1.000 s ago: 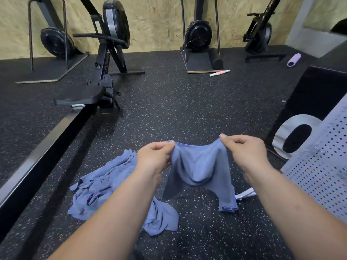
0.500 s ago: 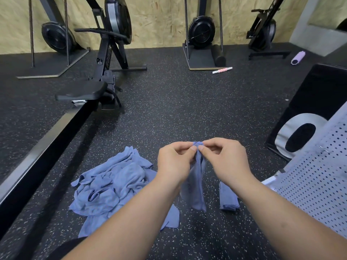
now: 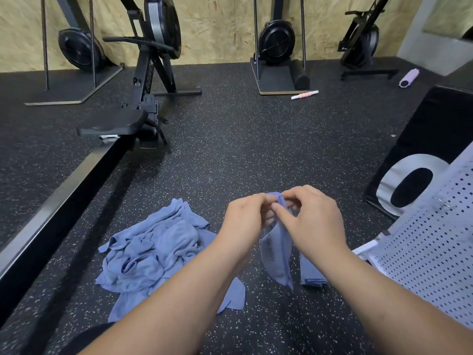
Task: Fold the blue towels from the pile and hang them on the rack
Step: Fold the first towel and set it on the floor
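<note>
Single view: head cam, wide-angle, aimed fwd & down. Left hand & right hand w/ towel sit close, low centre; forearms come in from bottom edge. Floor fills mid frame; wall runs across top, far off. White panel near, right edge.

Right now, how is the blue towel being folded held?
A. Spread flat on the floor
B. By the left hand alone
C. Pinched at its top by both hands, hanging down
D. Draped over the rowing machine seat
C: the left hand and right hand meet at the top of the blue towel and pinch it, and it hangs below them.
</note>
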